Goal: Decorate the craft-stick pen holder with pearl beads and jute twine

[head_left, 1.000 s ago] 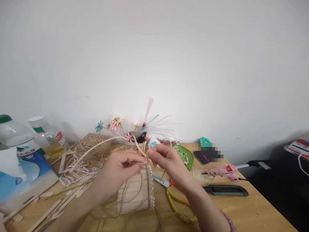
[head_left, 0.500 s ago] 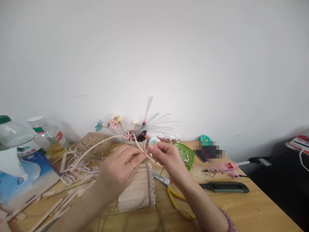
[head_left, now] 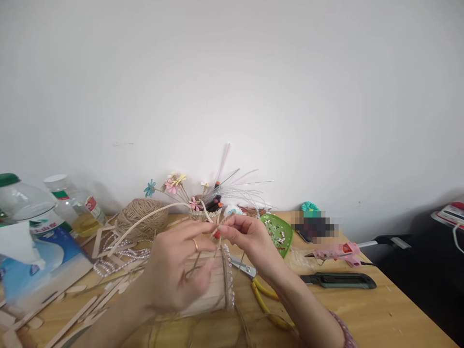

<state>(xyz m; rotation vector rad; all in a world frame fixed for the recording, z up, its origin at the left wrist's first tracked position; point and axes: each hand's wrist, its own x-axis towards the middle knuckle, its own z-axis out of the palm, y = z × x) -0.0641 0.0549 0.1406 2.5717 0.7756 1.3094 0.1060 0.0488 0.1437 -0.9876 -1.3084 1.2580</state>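
My left hand (head_left: pixel 174 270), with a gold ring, has its fingers stretched toward the crossing point and its thumb dropped away below; the thumb is blurred. My right hand (head_left: pixel 248 234) pinches brown twine (head_left: pixel 227 220) at that crossing, its fingertips close to the left ones. Pale, bent strips (head_left: pixel 145 218) rise from behind my left hand and meet there. A loose twine end hangs below the right fingers. Under both hands lies a panel of flat wooden sticks (head_left: pixel 208 285), edged with pearl beads (head_left: pixel 230 280). A small red thing shows between the hands.
Yellow-handled scissors (head_left: pixel 263 295) and a dark utility knife (head_left: pixel 337 280) lie right. Beyond are a pink glue gun (head_left: pixel 337 252) and a green dish (head_left: pixel 288 234). A twine ball (head_left: pixel 141 217), pearl strands, wooden sticks (head_left: pixel 72 319), bottles and a tissue pack (head_left: pixel 47 266) crowd the left.
My left thumb has moved down, away from the fingers, which were closed at the crossing. The right hand has turned slightly, and more twine shows at its fingertips.
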